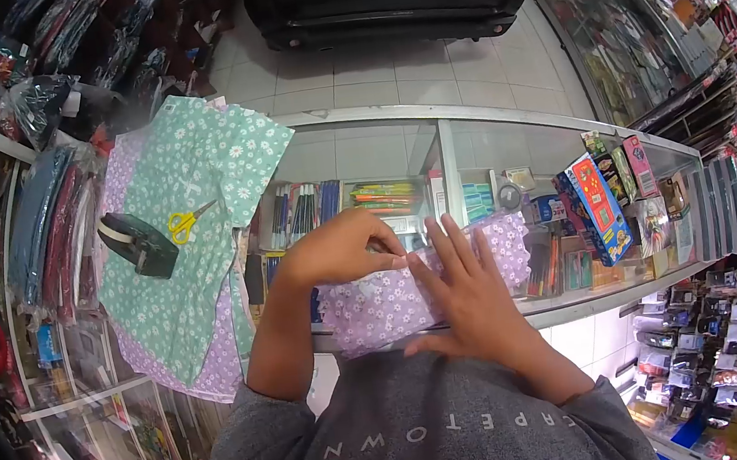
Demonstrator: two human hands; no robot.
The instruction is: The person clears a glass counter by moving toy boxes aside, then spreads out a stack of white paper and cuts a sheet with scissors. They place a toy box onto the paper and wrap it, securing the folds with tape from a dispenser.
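Folded purple floral cloth (379, 311) lies on the glass counter close to my body. My left hand (343, 250) is over its upper left edge, with thumb and fingertips pinched together; what is between them, if anything, is too small to tell. Flat on the cloth rests my right hand (469, 296), fingers stretched out and slightly apart, its index fingertip close to the left hand's pinch. To the left, green floral cloth (186, 317) is spread over more purple cloth, bearing yellow-handled scissors (184, 225) and a black tape dispenser (140, 244).
Under the counter's glass (376, 142) are pens and small boxes. Colourful boxes (595, 202) and a row of grey items (724, 205) stand at the right. Bagged clothes (56, 231) are stacked at the left. A dark vehicle (388, 11) is beyond the counter.
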